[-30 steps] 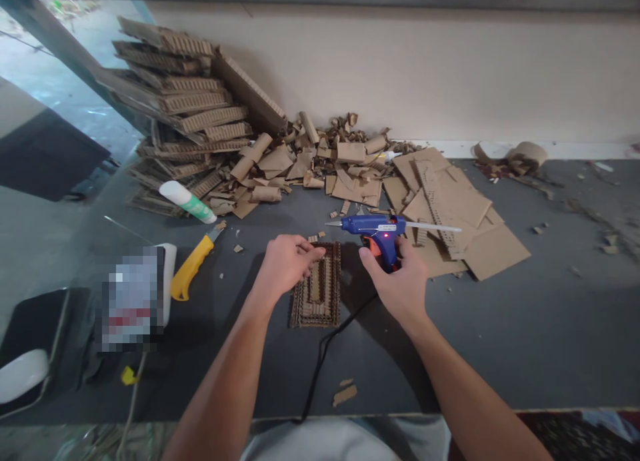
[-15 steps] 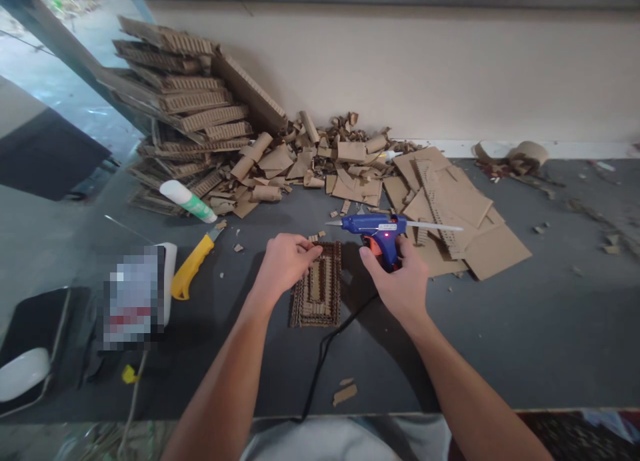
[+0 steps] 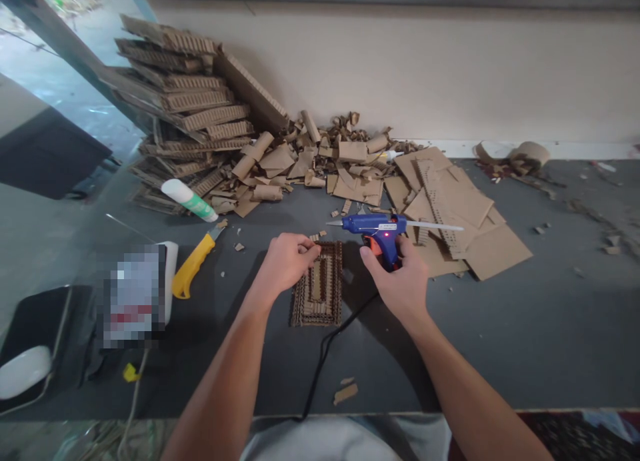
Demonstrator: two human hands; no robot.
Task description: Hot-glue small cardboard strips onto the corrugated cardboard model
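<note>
Fingers (image 3: pixel 311 249), L hand (image 3: pixel 287 262), curled at cardbd piece (image 3: pixel 329 294), can't tell if gripping; R hand (image 3: pixel 404 280) wrapped round glue gun (image 3: pixel 367 223), nozzle (image 3: pixel 335 223) L.

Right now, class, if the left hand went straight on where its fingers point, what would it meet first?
The left hand would probably meet the layered cardboard piece; depth is unclear.

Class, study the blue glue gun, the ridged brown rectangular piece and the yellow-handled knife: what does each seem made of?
Blue pistol-shaped glue gun: probably smooth moulded plastic, from its even colour; the grey nozzle may be metal.
Ridged brown rectangular piece: apparently corrugated cardboard, matte, with ridged fluting showing.
Yellow-handled knife: its handle looks like plastic, evenly coloured; the grey blade is probably metal.
</note>
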